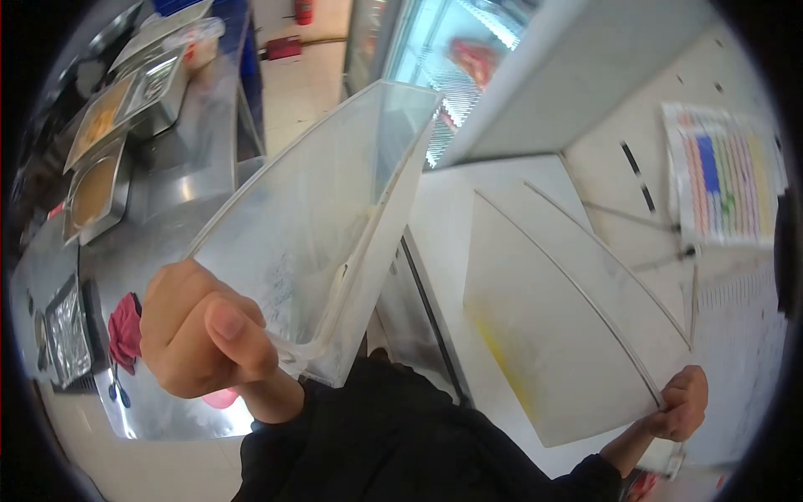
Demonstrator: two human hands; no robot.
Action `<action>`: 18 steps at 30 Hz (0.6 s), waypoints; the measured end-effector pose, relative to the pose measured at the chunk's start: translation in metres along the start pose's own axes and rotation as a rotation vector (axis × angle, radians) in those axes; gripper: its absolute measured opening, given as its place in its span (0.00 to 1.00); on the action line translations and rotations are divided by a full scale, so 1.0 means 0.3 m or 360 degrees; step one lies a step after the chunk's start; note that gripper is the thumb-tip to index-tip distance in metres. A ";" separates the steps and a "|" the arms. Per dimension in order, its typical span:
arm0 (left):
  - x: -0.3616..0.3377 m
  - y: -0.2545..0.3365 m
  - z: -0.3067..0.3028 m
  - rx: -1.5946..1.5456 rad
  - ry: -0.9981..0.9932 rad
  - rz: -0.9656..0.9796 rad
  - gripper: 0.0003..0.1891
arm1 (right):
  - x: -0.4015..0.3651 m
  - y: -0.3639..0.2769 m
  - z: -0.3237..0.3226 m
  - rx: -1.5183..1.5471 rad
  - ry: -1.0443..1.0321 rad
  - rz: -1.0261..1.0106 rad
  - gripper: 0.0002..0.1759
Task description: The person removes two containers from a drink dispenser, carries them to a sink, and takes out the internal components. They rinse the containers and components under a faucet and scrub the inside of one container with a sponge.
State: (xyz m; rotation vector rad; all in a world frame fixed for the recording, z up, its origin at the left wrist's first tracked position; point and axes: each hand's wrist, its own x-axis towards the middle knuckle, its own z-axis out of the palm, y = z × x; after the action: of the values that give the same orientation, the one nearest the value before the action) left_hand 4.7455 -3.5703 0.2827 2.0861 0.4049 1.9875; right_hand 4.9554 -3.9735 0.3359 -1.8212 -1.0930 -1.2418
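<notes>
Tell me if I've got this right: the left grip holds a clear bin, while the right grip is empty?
Not quite: the right grip isn't empty. The head view shows it holding the edge of a second bin. The left grip does hold a clear bin.

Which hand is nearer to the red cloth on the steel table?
Left. The left hand, gripping the clear plastic bin, appears beside the red cloth; the right hand is out at the view's opposite side.
</notes>
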 end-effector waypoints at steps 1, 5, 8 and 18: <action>0.017 -0.049 0.033 0.0001 -0.0010 0.0058 0.15 | 0.079 -0.006 0.119 0.0093 -0.0115 -0.0243 0.20; 0.079 -0.298 0.174 0.0120 0.0046 0.0112 0.14 | 0.270 0.016 0.511 0.0399 -0.0346 -0.0424 0.19; 0.153 -0.543 0.304 0.0154 0.0260 0.0041 0.14 | 0.356 0.061 0.837 0.0505 -0.0256 -0.0309 0.17; 0.467 -1.431 0.728 0.0105 -0.0072 0.0204 0.16 | 0.682 -0.017 1.997 0.0640 -0.0181 -0.0509 0.21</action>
State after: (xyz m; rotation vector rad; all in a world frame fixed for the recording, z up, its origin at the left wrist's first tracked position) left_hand 4.9522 -3.1143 0.2508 2.2458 0.3408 2.0181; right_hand 5.2213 -3.3989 0.3352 -1.4623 -1.6170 -1.0036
